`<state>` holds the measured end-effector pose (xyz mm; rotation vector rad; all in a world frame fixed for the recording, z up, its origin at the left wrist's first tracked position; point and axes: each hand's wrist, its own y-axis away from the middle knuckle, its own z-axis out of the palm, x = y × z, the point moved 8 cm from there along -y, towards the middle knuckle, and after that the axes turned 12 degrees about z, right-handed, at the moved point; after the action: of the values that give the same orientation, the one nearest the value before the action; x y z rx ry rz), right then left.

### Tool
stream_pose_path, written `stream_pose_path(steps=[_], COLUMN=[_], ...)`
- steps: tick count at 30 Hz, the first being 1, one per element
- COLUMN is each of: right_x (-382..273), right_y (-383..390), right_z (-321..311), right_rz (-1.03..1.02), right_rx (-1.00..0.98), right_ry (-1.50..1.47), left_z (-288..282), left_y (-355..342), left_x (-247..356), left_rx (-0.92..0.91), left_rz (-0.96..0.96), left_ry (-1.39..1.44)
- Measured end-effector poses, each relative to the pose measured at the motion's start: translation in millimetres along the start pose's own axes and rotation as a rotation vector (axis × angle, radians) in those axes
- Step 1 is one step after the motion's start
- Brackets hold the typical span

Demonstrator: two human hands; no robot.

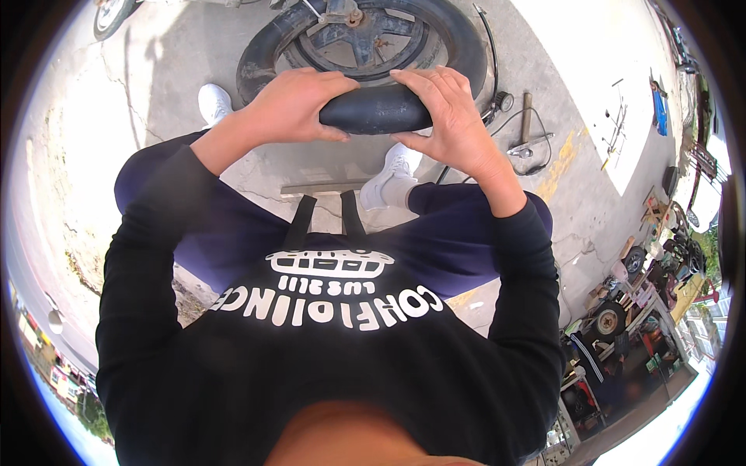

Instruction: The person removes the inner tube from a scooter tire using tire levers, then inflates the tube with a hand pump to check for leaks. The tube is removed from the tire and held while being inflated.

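A black inner tube (377,110), rounded and smooth, lies in a ring about a spoked wheel (364,48) on the ground in front of me. My left hand (301,107) is closed round the near part of the tube, fingers over its top and thumb underneath. On the other side of that stretch, my right hand (447,110) grips it the same way. A short length of tube shows between the two hands. The wheel's far edge runs out of the picture, and its hub with metal parts sits at the top.
Right of the wheel lie a hose with a round gauge (504,102) and a hammer (527,116). A wooden strip (318,189) is on the ground between my legs, near my white shoe (391,177). Blue-handled tools (660,106) and a cluttered stand of wheels and parts (610,320) are farther right.
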<state>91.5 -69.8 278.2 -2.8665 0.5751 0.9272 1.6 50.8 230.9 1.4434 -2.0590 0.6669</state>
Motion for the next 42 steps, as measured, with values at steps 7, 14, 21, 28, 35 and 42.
stream_pose_path(steps=[7,14,21,28,35,42], right_x=[-3,1,-2,132,146,100], right_y=[17,23,29,33,54,29], right_z=[23,21,30,-8,79,65], right_rz=[-0.158,-0.186,-0.188,0.588,1.007,0.699], right_rx=[-0.129,-0.029,-0.067,0.356,-0.214,-0.324], right_ry=[0.074,0.03,-0.014,-0.337,-1.923,-1.895], left_z=[17,21,28,32,58,104], left_y=[10,8,11,22,39,56], left_x=[3,3,6,7,-8,-21], left_rx=[-0.024,-0.015,-0.071,-0.05,-0.218,-0.396], left_rz=[0.038,0.074,0.053,0.088,0.0,0.006], left_ry=[-0.033,-0.014,0.03,0.031,0.208,0.196])
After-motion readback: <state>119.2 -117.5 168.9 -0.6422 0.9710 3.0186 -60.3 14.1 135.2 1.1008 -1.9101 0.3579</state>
